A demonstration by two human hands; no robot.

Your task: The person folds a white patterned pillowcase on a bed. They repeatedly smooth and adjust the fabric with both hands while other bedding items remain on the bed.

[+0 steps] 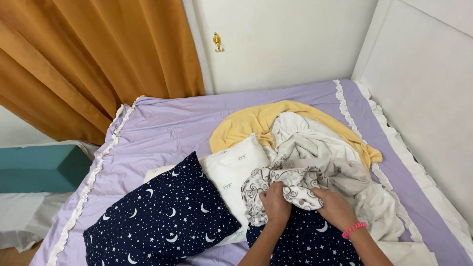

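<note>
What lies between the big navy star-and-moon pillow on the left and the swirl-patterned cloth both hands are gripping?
In the head view, a white pillow lies between the navy star-and-moon pillow and the grey swirl-patterned cloth gripped by the left hand and right hand.

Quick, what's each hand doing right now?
Left hand: closed, gripping the swirl-patterned cloth.
Right hand: closed on the same cloth.
</note>
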